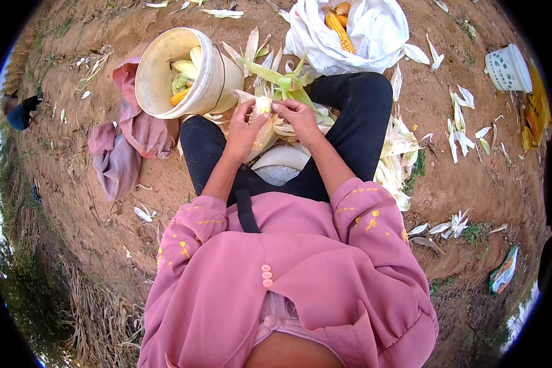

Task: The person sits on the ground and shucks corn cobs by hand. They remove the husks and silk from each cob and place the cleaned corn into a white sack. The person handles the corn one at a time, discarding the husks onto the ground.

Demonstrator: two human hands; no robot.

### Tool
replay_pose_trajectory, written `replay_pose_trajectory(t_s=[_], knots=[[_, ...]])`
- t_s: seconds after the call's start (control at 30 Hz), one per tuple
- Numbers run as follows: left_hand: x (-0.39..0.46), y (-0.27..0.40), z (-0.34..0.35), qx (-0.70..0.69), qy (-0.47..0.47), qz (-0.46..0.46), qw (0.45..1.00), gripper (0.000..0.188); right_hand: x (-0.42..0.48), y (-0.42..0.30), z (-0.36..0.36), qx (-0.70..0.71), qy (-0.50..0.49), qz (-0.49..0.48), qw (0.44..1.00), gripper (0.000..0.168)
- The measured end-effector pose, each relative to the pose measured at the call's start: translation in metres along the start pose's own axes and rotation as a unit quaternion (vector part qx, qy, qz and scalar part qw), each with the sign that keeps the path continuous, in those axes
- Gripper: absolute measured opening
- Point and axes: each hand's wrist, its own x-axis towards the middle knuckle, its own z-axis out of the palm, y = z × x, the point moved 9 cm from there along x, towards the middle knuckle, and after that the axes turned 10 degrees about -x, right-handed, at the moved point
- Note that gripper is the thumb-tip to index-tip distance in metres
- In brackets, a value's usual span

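Between my knees my left hand grips a pale, partly kernelled ear of corn, upright, with whitish and yellow kernels. My right hand is at the ear's right side, thumb and fingers bent near its top; whether it pinches the ear or a husk is unclear. Green husk leaves fan out just beyond my hands, and dry husks lie below them. To the left, a white plastic bucket tilts towards me, holding husked and unhusked ears. A white sack beyond my right knee contains orange-yellow ears.
Reddish cloth sacks lie on the soil left of the bucket. Husks are heaped beside my right leg. A small white tub and a yellow bag are at far right. Another person is at the far left edge.
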Motion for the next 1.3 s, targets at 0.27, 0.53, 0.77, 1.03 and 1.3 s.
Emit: replay_pose_trajectory(t_s=[0.27,0.53,0.77,1.03,1.3], knots=[[-0.008,0.0,0.007,-0.159,0.007,-0.083,0.984,0.044,0.006,0.009,-0.028,-0.219,0.14,-0.016,0.966,0.018],[-0.004,0.009,0.005,-0.34,-0.022,-0.139,0.93,0.043,0.009,0.013,-0.017,-0.215,0.059,0.054,0.973,0.031],[-0.004,0.003,0.007,-0.292,-0.014,-0.11,0.95,0.036,0.0,-0.006,0.004,0.001,-0.011,0.011,1.0,0.038],[-0.007,0.001,0.013,-0.218,-0.011,-0.11,0.97,0.036,0.002,-0.011,0.004,-0.006,0.011,-0.075,0.997,0.035],[-0.007,-0.001,0.014,-0.266,-0.011,-0.146,0.953,0.033,-0.001,-0.018,-0.002,0.014,0.036,-0.07,0.997,0.022]])
